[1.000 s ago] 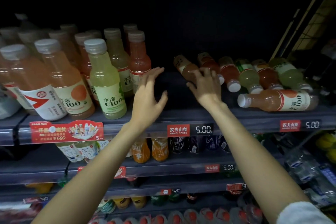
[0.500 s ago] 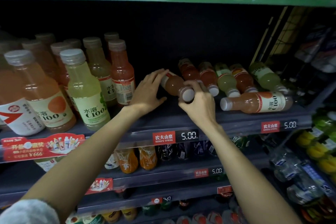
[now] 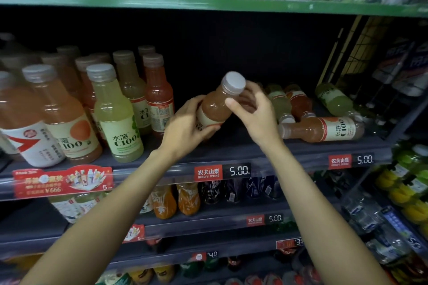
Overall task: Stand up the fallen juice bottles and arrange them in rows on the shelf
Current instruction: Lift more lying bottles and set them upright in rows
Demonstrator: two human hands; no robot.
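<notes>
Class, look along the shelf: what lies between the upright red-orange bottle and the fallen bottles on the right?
In the head view, the orange juice bottle, tilted, held by the left hand and right hand; the shelf under it is bare.

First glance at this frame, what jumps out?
Mid-shelf, both hands lift an orange juice bottle tilted: left hand round its labelled base, right hand at the neck under the grey cap. Right of them, fallen bottles lie on the shelf; to the left, upright bottles stand in rows.
</notes>
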